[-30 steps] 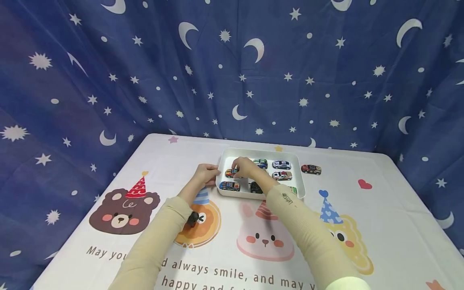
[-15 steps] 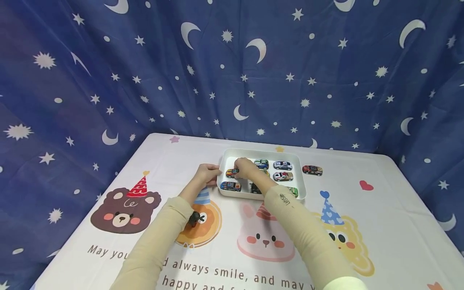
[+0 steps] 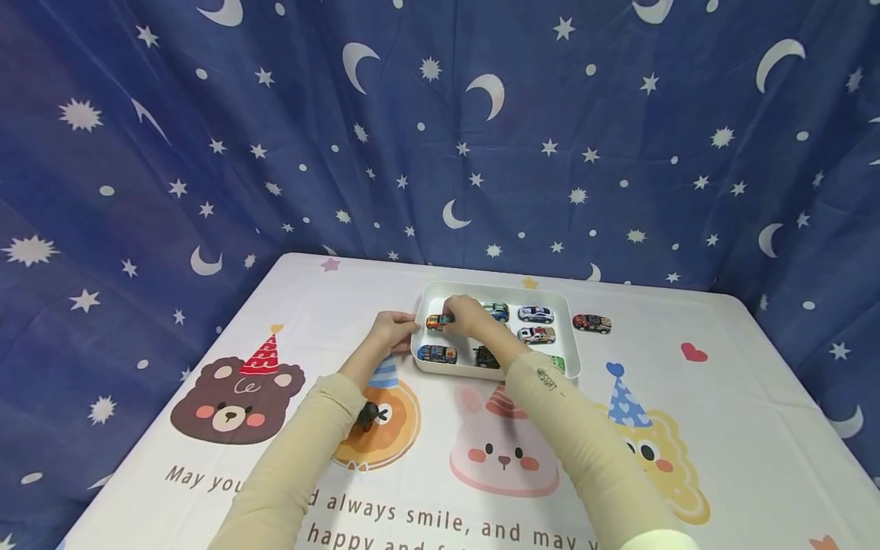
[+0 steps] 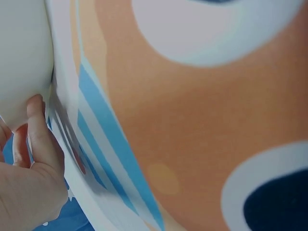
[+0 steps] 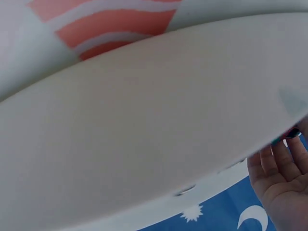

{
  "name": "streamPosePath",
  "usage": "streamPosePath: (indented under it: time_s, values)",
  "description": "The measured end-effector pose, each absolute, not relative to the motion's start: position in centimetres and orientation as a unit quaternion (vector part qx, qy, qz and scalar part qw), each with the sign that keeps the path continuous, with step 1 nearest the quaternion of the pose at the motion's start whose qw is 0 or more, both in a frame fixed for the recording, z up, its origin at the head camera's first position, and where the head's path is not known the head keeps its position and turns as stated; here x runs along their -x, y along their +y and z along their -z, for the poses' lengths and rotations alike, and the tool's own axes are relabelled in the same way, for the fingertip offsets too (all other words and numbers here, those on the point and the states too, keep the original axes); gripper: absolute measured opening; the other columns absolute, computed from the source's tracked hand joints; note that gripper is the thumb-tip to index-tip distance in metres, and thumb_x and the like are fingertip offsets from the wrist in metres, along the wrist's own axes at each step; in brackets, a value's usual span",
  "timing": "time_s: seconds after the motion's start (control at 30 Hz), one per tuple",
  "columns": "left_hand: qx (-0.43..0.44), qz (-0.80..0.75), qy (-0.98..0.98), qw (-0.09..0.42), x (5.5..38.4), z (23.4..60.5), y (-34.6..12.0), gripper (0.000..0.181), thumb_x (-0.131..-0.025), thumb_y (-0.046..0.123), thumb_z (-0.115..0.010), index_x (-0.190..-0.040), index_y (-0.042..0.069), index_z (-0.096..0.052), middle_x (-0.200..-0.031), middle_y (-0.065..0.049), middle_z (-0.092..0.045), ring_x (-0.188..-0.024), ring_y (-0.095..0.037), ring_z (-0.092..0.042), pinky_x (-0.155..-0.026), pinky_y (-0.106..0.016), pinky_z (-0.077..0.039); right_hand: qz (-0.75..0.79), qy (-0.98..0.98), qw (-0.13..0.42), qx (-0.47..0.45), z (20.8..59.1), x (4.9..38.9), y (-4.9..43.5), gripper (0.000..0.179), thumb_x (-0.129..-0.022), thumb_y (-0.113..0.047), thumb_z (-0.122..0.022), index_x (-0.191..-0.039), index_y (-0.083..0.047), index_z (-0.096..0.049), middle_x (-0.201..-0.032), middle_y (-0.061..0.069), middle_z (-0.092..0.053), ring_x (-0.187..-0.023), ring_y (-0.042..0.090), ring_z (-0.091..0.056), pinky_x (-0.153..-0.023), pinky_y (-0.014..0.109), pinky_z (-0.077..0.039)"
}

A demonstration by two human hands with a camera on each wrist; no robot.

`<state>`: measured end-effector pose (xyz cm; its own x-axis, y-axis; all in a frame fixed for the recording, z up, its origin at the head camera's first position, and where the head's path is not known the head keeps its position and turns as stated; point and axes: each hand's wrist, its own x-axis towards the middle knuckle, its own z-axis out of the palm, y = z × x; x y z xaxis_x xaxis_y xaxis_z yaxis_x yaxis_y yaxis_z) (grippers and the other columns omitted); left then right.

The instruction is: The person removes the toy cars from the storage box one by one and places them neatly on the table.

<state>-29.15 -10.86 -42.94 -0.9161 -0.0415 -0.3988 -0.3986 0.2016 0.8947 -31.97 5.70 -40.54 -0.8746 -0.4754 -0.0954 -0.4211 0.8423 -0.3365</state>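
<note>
In the head view a white tray holds several small toy cars. My left hand holds the tray's left side; the left wrist view has its thumb against the outer wall. Inside the tray my right hand pinches a red and yellow toy car, whose right end is hidden by the fingers. The right wrist view catches that hand past the tray wall, at its lower right. Just in front of the held car sits a blue and orange toy car.
Other cars in the tray include a white and purple one, a white and red one, and a black one partly behind the right wrist. A dark red car stands right of the tray. A small black object lies beside the left forearm.
The right hand has shifted the red and yellow car slightly toward the tray's back left. The left hand stays at the tray's side, and the other cars keep their places.
</note>
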Motion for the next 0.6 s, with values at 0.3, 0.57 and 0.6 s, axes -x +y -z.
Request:
streamPosePath:
  time_s: [0.3, 0.57, 0.6]
  values:
    - [0.143, -0.607, 0.769, 0.139, 29.3, 42.8, -10.9, 0.034, -0.09, 0.007, -0.06, -0.123, 0.001, -0.059, -0.124, -0.02, -0.061, -0.088, -0.018, -0.065, -0.071, -0.026, -0.06, 0.177, 0.954, 0.074, 0.23, 40.2, 32.0, 6.9, 0.025, -0.084, -0.013, -0.071, -0.105, -0.001, -0.064, -0.104, 0.012, -0.068, -0.097, 0.024, -0.062, -0.09, 0.036, -0.052]
    - [0.139, -0.612, 0.767, 0.136, 29.6, 42.9, -10.7, 0.035, -0.089, 0.006, -0.06, -0.124, -0.001, -0.058, -0.123, -0.022, -0.06, -0.089, -0.02, -0.067, -0.072, -0.027, -0.06, 0.224, 0.935, 0.043, 0.271, 40.0, 31.8, 8.6, 0.029, -0.083, -0.012, -0.071, -0.107, 0.002, -0.065, -0.102, 0.015, -0.068, -0.085, 0.023, -0.061, -0.078, 0.033, -0.053]
    - [0.138, -0.613, 0.766, 0.135, 29.6, 42.9, -10.7, 0.035, -0.089, 0.006, -0.059, -0.124, -0.001, -0.058, -0.123, -0.022, -0.06, -0.089, -0.02, -0.067, -0.072, -0.027, -0.06, 0.224, 0.938, 0.046, 0.262, 40.1, 32.0, 8.6, 0.029, -0.083, -0.012, -0.072, -0.107, 0.002, -0.065, -0.101, 0.013, -0.069, -0.082, 0.021, -0.06, -0.075, 0.032, -0.052]
